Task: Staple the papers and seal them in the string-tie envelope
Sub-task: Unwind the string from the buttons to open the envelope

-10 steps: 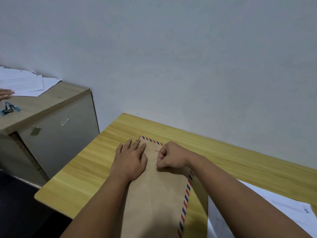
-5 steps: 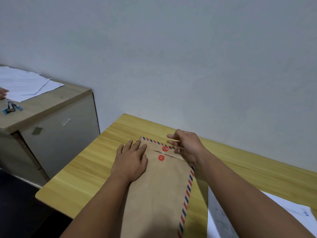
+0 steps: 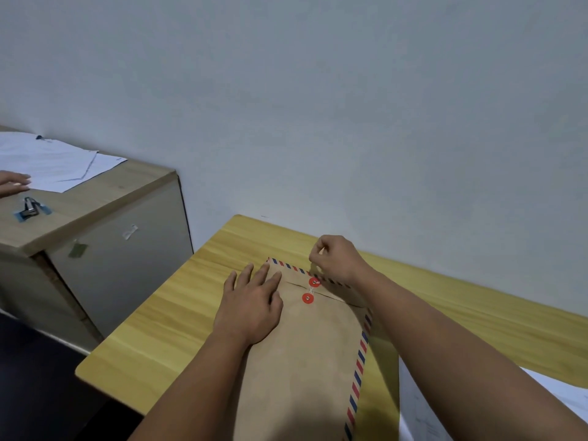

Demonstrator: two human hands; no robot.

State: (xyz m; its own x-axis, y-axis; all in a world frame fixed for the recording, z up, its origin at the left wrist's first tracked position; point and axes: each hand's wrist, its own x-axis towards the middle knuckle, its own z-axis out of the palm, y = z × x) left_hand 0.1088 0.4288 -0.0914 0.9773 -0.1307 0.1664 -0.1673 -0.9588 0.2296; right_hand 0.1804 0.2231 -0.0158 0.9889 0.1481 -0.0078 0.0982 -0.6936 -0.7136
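A brown string-tie envelope point(image 3: 305, 361) with a red-and-blue striped border lies lengthwise on the yellow wooden table point(image 3: 152, 338), its flap folded down. Two red button discs sit near the flap: the upper one point(image 3: 314, 282) and the lower one point(image 3: 307, 298), with white string wound between them. My left hand point(image 3: 251, 307) rests flat on the envelope's left part, fingers straight. My right hand point(image 3: 337, 257) hovers just beyond the top edge, fingers curled, pinching the thin string end above the upper disc. The stapled papers are hidden.
White sheets point(image 3: 420, 412) lie at the lower right of the table. To the left stands a lower cabinet point(image 3: 105, 198) carrying more papers point(image 3: 54, 160), a stapler point(image 3: 30, 206) and another person's hand point(image 3: 12, 183). A pale wall rises close behind.
My right hand moved from over the discs up and away past the envelope's top edge, uncovering both red discs and drawing the string. My left hand stayed flat.
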